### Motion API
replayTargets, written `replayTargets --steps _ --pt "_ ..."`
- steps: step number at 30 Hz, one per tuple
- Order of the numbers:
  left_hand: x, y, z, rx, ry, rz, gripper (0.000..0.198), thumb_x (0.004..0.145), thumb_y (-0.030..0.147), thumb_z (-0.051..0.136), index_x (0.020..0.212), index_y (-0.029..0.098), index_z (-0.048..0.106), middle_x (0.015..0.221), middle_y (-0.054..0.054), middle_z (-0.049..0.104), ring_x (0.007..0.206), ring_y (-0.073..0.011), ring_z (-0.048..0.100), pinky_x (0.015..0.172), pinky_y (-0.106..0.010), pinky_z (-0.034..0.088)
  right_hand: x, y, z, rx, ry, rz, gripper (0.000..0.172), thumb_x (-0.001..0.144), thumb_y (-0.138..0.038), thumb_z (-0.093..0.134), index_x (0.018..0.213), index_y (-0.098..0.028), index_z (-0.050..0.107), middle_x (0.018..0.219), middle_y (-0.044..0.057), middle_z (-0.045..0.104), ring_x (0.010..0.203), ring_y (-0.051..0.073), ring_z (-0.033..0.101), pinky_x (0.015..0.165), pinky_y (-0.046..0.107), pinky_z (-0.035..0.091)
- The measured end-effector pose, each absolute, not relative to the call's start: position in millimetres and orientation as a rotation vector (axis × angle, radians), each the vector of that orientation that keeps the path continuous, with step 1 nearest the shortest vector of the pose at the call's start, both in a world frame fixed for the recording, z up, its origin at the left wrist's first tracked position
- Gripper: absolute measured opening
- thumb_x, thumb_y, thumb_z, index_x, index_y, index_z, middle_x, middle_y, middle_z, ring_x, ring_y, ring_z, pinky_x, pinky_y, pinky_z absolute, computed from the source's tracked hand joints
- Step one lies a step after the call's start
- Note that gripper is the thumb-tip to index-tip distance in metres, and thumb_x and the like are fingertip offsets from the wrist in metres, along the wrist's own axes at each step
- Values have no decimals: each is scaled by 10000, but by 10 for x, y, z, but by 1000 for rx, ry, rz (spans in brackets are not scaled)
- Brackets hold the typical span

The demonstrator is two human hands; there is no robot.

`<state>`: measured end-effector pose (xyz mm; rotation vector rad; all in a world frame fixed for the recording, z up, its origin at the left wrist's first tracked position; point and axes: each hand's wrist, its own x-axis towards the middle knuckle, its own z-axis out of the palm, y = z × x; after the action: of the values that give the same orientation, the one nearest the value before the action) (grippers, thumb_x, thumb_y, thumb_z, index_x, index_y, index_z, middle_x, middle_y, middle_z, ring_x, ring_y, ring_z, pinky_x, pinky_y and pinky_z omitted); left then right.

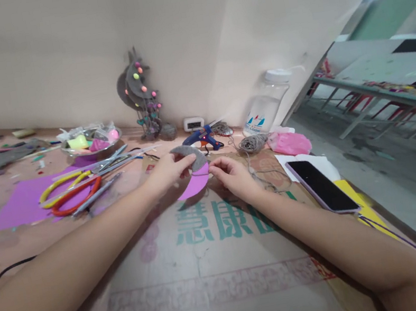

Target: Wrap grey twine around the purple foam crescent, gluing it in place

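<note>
In front of me my left hand [175, 169] pinches the upper part of a grey felt crescent [195, 156]. A purple felt piece [196, 184] shows on the crescent's lower part, its tip pointing down and left. Grey yarn crosses the felt where the grey and purple meet. At the right edge of the crescent, my right hand [232, 173] has thumb and forefinger pressed together on the yarn. More loose grey yarn [266, 180] trails over the table beside this hand, from a yarn ball [253, 143].
A blue glue gun [203, 137] rests just behind the crescent. Scissors [73, 192] lie on purple felt [19, 202] at left, near a bowl [93, 153]. A decorated moon hanging [141, 95], water bottle [265, 102] and small clock [193, 123] stand behind. A phone [322, 186] lies right.
</note>
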<state>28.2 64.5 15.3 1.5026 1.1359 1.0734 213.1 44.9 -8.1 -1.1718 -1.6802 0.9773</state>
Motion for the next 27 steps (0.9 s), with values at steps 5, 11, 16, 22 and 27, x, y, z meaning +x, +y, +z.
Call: replayTargets --steps 5,11,16,22,27 --pt "153 579 312 1537 1244 985 188 760 303 626 665 146 583 528 15 550 463 -95 475 455 -216 333 2121 417 -63 -1112 -1724 1057 271 816 -442 531 888 -180 534 671 -43 495 487 65 404 470 209 333" --pt "27 512 264 1546 1311 1113 235 775 321 595 614 156 549 507 25 521 466 -100 473 493 -224 362 2096 379 -70 -1166 -1829 926 208 795 -365 580 877 -175 561 638 -46 498 527 81 436 508 214 346" --pt "64 462 96 1474 1253 1154 228 763 354 600 635 171 550 514 38 514 446 -96 449 472 -223 334 2082 351 -70 -1215 -1896 771 153 793 -333 588 807 -181 592 610 -38 520 533 90 434 519 224 345" --pt "42 450 23 1463 1195 1145 234 766 387 601 681 171 572 548 38 521 493 -99 463 501 -221 347 2073 378 -50 -1198 -1780 861 157 807 -321 574 908 -202 556 859 10 625 500 68 442 466 223 384" --pt "41 415 15 1534 1304 1128 265 781 397 581 652 165 585 542 21 552 506 -114 485 506 -232 358 1991 287 2 -1022 -1507 1250 452 800 -363 609 1190 -295 390 1367 84 433 402 1 411 354 223 417"
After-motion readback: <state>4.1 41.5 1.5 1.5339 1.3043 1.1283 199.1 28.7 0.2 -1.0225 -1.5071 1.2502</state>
